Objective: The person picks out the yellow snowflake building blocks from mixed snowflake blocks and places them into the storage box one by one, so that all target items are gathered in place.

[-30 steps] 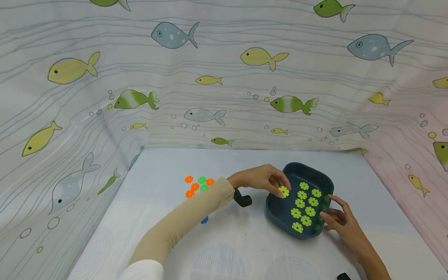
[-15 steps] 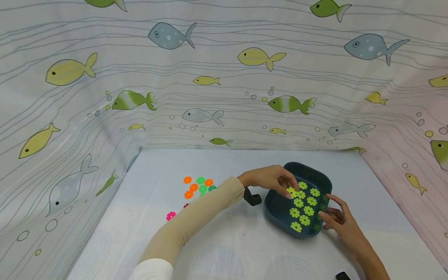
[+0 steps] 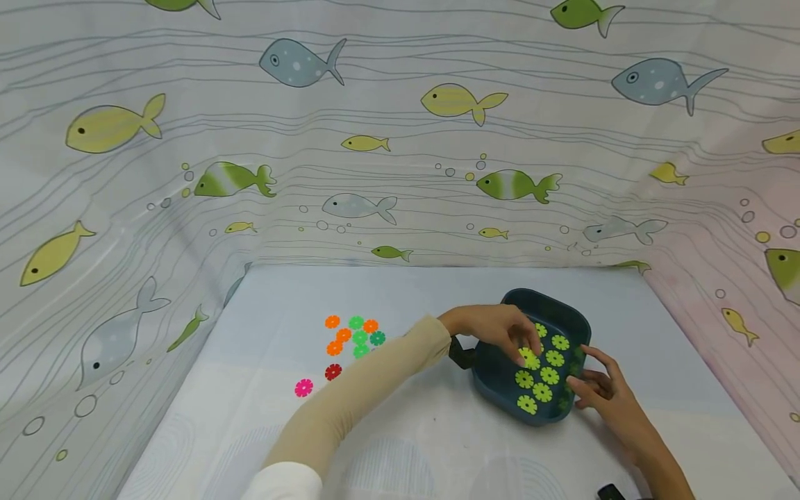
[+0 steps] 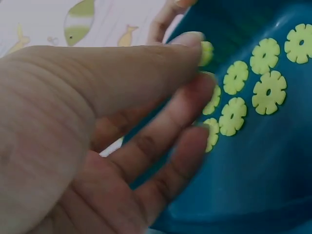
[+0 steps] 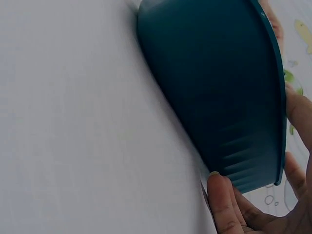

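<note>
A dark teal tray with rounded corners lies at the right of the table. Several yellow-green notched discs are spread over its floor in slanting rows. My left hand reaches across the near-left rim, and its thumb and a finger pinch one more notched disc. Whether that disc touches the floor of the tray is unclear. At the right side my right hand holds the tray, its thumb by the rim and fingertips low against the outer wall.
Loose orange discs, green discs, a dark red disc and a pink disc lie on the white table to the left. A fish-patterned cloth rises behind and at both sides.
My left hand has moved right and a little nearer, carrying its disc further over the tray. More loose discs show past the sleeve. My right hand keeps its place on the tray.
</note>
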A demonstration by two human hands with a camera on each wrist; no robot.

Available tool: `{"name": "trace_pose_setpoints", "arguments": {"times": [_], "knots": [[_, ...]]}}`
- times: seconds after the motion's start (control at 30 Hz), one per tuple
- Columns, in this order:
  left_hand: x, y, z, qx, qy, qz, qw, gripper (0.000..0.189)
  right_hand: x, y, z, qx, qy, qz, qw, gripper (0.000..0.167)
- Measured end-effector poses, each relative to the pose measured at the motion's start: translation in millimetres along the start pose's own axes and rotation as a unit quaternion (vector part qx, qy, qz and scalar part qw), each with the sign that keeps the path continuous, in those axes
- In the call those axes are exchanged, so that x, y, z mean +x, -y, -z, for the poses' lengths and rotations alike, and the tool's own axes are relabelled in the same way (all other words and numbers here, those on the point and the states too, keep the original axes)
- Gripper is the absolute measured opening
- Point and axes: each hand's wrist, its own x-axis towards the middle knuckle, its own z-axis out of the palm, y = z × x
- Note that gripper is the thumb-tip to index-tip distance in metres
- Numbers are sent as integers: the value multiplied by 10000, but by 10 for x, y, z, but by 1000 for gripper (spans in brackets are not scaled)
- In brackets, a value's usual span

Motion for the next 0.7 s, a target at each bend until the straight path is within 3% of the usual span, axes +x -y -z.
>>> {"name": "trace_pose_setpoints", "arguments": {"times": [0.27,0.7], "knots": [[119,49,-38,604,468,325,9965,28,11,-2,-5,10,-24,-111,9999,80],[247,-8,-70,853,958,743,9889,28,11,-19,2,135,-43,-192,9997,79]]}}
